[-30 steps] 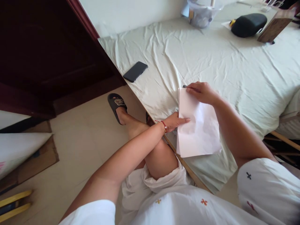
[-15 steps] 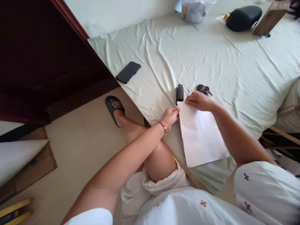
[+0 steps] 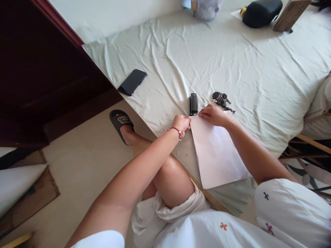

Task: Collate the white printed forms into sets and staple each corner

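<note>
White sheets of paper (image 3: pixel 219 155) lie on the cloth-covered surface near its edge; how many there are I cannot tell. My left hand (image 3: pixel 181 124), with a red beaded bracelet at the wrist, is closed on their upper left corner. On the top edge, my right hand (image 3: pixel 213 114) rests with its fingers bent together, gripping the paper. A black stapler (image 3: pixel 193 104) lies just beyond that corner, between and past the two hands. Behind my right hand is a bunch of keys (image 3: pixel 220 98), apart from the fingers.
A dark phone in a case (image 3: pixel 132 82) lies near the left edge of the pale cloth (image 3: pixel 245 72). Farther back are a clear plastic tub (image 3: pixel 206 9), a black rounded case (image 3: pixel 262 13) and a wooden block (image 3: pixel 292 15). My leg (image 3: pixel 172 179) is beside the edge.
The whole view has shifted slightly, moving things leftward. Both hands stay at the paper's top edge, and more of the keys now shows behind my right hand.
</note>
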Demonstrator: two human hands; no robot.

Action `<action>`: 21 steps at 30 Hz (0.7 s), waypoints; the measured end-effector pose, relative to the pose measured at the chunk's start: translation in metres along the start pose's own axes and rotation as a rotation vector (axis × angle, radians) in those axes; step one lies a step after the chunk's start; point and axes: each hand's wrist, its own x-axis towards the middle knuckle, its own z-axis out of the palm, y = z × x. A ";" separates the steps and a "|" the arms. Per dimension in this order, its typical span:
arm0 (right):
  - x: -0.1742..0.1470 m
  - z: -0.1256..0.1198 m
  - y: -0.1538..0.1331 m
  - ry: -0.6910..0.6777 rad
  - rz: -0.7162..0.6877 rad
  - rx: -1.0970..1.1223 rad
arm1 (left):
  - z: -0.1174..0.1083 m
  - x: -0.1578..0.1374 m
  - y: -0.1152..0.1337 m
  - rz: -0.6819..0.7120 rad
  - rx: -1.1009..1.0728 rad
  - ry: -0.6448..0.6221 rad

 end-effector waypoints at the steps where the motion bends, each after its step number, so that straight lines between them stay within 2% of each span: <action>1: 0.001 0.001 -0.001 -0.006 0.016 -0.018 | 0.001 0.001 0.001 -0.003 -0.008 0.011; 11: 0.010 -0.007 -0.004 -0.054 0.160 -0.130 | 0.006 0.012 -0.003 0.038 -0.033 0.059; 16: 0.009 -0.004 -0.004 -0.020 0.162 -0.158 | 0.007 0.027 -0.016 0.157 0.099 0.130; 21: 0.008 0.003 -0.004 0.034 0.182 -0.194 | 0.007 0.037 -0.024 0.244 0.210 0.130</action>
